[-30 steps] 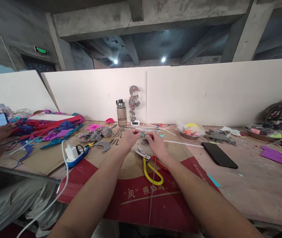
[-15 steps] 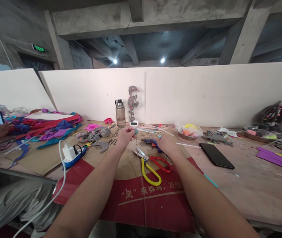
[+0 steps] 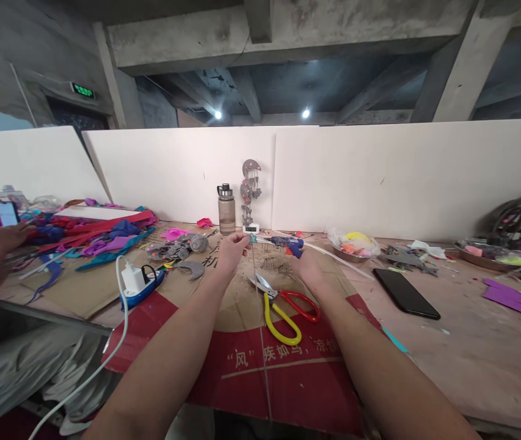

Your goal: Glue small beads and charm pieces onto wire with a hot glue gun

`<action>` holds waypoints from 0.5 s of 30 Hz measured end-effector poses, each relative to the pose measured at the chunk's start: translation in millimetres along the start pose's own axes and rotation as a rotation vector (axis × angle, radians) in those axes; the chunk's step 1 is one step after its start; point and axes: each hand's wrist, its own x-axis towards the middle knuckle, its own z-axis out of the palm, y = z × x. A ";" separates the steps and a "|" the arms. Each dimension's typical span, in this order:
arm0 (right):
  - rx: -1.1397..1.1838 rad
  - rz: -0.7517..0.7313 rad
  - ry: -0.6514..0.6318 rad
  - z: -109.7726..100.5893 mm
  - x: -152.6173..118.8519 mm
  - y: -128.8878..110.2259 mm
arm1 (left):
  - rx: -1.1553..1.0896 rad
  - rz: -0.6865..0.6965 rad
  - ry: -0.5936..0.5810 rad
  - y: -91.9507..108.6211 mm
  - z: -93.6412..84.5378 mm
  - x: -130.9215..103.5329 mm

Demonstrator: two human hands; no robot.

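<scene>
Lying nearest, a red and brown cardboard sheet (image 3: 315, 391) covers part of the table. A thin grey cord (image 3: 265, 373) runs over it, seemingly from a small teal star (image 3: 253, 239) farther off. Scissors (image 3: 271, 294) with one yellow and one red handle rest just right of the cord. Beyond, the left hand (image 3: 233, 253) pinches the star, thumb and fingertips together on its left edge. The star looks light, perhaps soft, so a gentle rim hold should suit it; the limp cord could tangle. The right hand (image 3: 306, 266) is wrapped around a blue glue gun (image 3: 293, 245), nozzle facing left. It is likely rigid and heavier, best held by the handle, away from the tip. Farthest, a water bottle (image 3: 226, 214) stands before white panels (image 3: 178, 171).
</scene>
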 end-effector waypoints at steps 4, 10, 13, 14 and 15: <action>-0.021 0.114 0.001 -1.2 -3.9 -19.8 | -0.059 -0.027 0.036 -3.0 -4.5 4.7; 0.298 0.145 -0.026 -0.2 -12.2 -46.6 | -0.152 -0.064 0.066 -7.3 -8.6 10.1; 0.410 0.155 -0.118 2.4 -17.9 -56.4 | -0.160 -0.066 0.069 -7.8 -9.8 11.6; 0.417 0.136 -0.142 2.8 -20.2 -59.5 | -0.161 -0.068 0.074 -7.8 -10.2 12.0; 0.419 0.109 -0.161 2.8 -22.7 -62.4 | -0.164 -0.070 0.078 -7.6 -10.5 12.2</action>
